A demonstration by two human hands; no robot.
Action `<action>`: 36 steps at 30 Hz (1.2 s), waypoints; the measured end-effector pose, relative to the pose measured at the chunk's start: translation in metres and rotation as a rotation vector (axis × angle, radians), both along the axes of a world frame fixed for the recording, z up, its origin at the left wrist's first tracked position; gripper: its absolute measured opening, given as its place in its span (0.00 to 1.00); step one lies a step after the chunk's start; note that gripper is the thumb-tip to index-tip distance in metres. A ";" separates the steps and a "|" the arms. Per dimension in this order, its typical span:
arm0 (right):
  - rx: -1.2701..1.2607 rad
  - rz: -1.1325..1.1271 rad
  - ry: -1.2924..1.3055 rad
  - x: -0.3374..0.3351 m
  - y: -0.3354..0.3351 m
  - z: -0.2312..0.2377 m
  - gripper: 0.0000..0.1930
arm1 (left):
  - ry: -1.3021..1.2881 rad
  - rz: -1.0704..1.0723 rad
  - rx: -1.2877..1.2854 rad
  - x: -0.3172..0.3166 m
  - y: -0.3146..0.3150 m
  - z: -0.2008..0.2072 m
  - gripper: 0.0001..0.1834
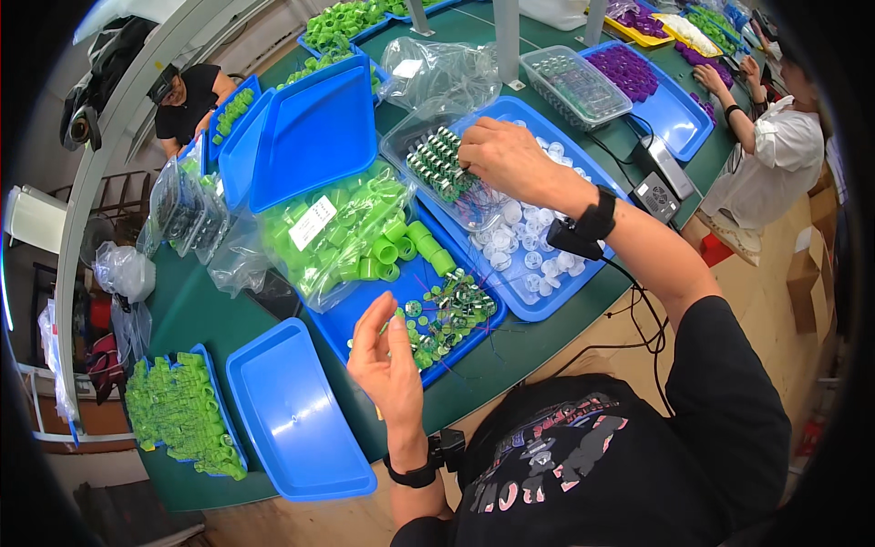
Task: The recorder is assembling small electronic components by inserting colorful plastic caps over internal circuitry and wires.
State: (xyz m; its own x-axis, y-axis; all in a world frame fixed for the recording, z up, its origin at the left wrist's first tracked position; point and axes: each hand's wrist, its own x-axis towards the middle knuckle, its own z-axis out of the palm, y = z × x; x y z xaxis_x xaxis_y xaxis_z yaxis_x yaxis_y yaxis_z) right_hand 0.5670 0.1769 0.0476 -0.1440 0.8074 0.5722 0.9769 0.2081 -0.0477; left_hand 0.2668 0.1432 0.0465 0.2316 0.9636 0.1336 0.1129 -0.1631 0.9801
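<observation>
My right hand (510, 159) reaches into a clear plastic box (415, 137) of small green-and-white circuit boards (439, 162) with thin wires. Its fingers are closed at the boards' right edge, and the fingertips are partly hidden. That box rests on a blue tray (606, 187) of translucent white plastic caps (524, 244). Lower down, my left hand (387, 360) is open, palm turned inward and fingers apart, holding nothing. It hovers at the near edge of another blue tray (342, 319), beside a loose pile of wired circuit boards (460, 305) and green discs.
A clear bag of green plastic cups (342, 228) lies on that tray. Nearby are an empty blue tray (296, 410), a tray of green wired parts (178, 410) and a lidded clear box (579, 87). Black cables (647, 314) hang at the right. Two people work across the table.
</observation>
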 end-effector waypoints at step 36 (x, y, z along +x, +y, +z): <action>-0.280 0.086 0.946 -0.007 -0.045 0.001 0.14 | -0.278 -0.038 -0.119 0.088 0.049 -0.019 0.16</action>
State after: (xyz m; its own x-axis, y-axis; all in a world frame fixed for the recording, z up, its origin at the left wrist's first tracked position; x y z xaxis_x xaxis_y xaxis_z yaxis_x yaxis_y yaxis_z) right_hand 0.5600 0.1321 0.0488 0.2093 0.9392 0.2722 0.4932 0.1390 -0.8587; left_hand 0.3550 0.1923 0.0277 0.2378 0.9677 0.0837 -0.1665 -0.0443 0.9851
